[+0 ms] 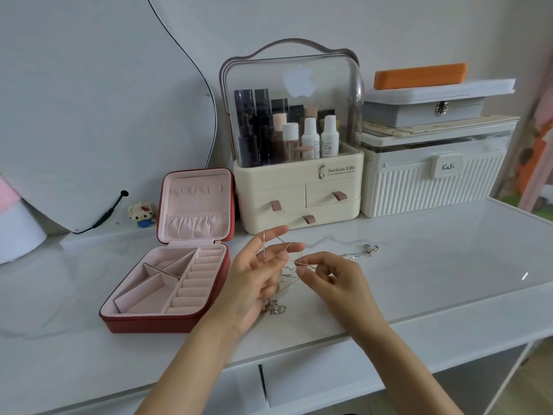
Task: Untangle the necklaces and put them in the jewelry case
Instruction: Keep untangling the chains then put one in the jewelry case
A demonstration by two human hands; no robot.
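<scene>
Between our two hands, just above the table [419, 265], the tangled necklaces [288, 271] are stretched into a loose web of thin chain. The fingers [270, 236] of our left hand [254, 283] are spread and raised, palm turned inward, with chain looped over the index and middle fingertips and running down across the palm. Our right hand [335, 280] has its thumb and forefinger pressed together, pinching a strand near the knot, while its other fingers curl loosely beneath. Below the left palm a clump of chain with small pendants lies on the table. A separate silver necklace [366, 251] rests on the table just beyond the right hand, apart from the knot.

To the left, near our left wrist, the red jewelry case [167, 320] stands open, its pink-lined lid upright and its compartments holding nothing that we can see. Behind the hands sits a cream cosmetics organizer [299, 187] with a clear domed cover and bottles inside; beside it is a white ribbed storage box [431, 187] stacked with flatter cases
</scene>
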